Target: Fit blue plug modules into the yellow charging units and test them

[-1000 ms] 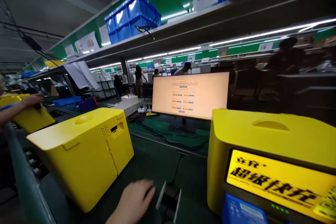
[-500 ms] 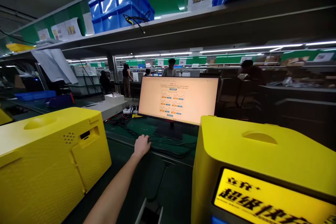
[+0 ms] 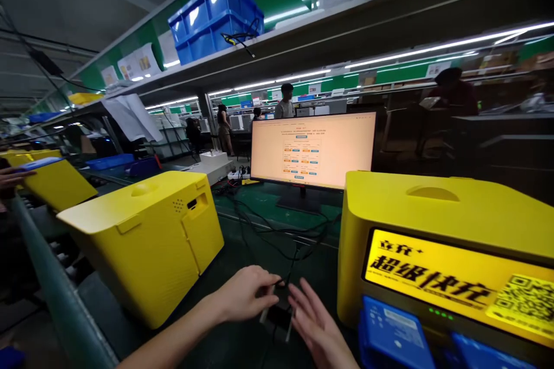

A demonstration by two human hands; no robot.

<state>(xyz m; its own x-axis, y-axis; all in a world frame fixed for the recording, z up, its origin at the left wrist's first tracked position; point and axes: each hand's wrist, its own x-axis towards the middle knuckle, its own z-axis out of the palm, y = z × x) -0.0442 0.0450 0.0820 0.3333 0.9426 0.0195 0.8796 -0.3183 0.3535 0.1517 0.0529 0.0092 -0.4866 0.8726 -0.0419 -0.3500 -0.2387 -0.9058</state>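
At far left I see a co-worker's hand on a distant yellow box. Nearer, a textured yellow plastic case leaves a dark mat lane. There my left hand curls loosely over a small dark cabled device, fingertips touching it; its long axis runs away from me. My right hand is spread flat, holding nothing, just beside the lit yellow cabinet.

Two bright yellow cabinets: the left cabinet is plain with a dotted speaker patch, the right cabinet carries a glowing yellow panel with black characters and a QR code above blue slots. The monitor glows pale orange. The tabletop is dark green. Blue crates sit upper left.
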